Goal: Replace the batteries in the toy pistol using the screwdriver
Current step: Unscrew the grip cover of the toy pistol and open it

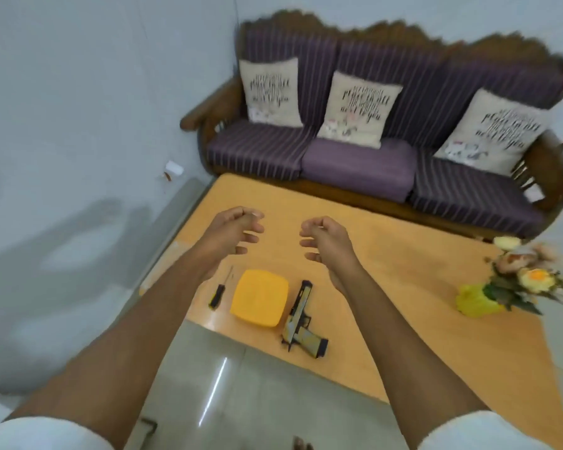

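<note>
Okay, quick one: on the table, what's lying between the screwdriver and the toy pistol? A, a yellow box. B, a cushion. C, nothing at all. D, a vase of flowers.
A: the yellow box lies on the table with the screwdriver on one side and the toy pistol on the other.

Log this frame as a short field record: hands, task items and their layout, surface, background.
left hand: raised over the table, fingers loosely curled, holding nothing
right hand: same, empty
screwdriver: flat on table, leftmost, untouched
yellow box: between screwdriver and pistol
toy pistol: lying flat, right of the box
table: orange top
flower vase: at table's right edge
sofa: purple, three cushions, behind table
</note>
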